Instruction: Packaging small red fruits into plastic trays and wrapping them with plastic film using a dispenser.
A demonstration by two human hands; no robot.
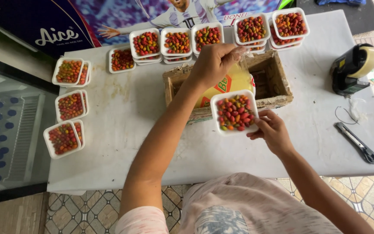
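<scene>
My right hand (272,130) holds a white foam tray (234,112) heaped with small red, orange and green chillies, just in front of a shallow wooden box (278,82). My left hand (213,63) reaches over that box and pinches a sheet of clear plastic film (242,54) pulled up from a yellow roll carton (232,82) lying inside the box. The film is thin and hard to make out.
Filled chilli trays stand stacked along the back (177,42), at the back right (290,24) and down the left edge (63,138) of the white table (122,143). A tape dispenser (352,68) and a utility knife (356,142) lie at the right. A glass-topped freezer (14,125) stands left.
</scene>
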